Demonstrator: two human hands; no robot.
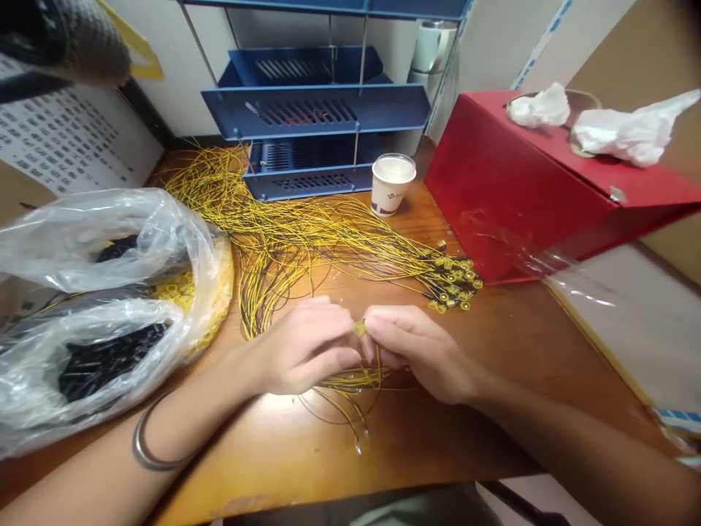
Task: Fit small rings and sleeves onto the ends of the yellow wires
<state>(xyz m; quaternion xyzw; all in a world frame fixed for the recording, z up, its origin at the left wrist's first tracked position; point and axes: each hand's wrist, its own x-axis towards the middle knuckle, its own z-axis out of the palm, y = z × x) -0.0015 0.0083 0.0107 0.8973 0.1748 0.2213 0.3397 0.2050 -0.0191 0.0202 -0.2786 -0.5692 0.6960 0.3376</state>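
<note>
My left hand (307, 343) and my right hand (419, 351) meet at the middle of the wooden table (493, 380), fingers pinched together on a small yellow ring terminal (360, 328) at the end of a thin yellow wire. More of these yellow wires (350, 391) trail out below my hands. A large spread of yellow wires (285, 234) lies behind my hands. Their terminal ends (452, 281) are bunched at the right, near the red box. A metal bangle (145, 442) sits on my left wrist.
A clear plastic bag (98, 307) with black parts and yellow rings lies at the left. A blue metal rack (312, 109) stands at the back, a paper cup (391, 183) beside it. A red box (526, 190) with crumpled tissues (624, 135) stands at the right.
</note>
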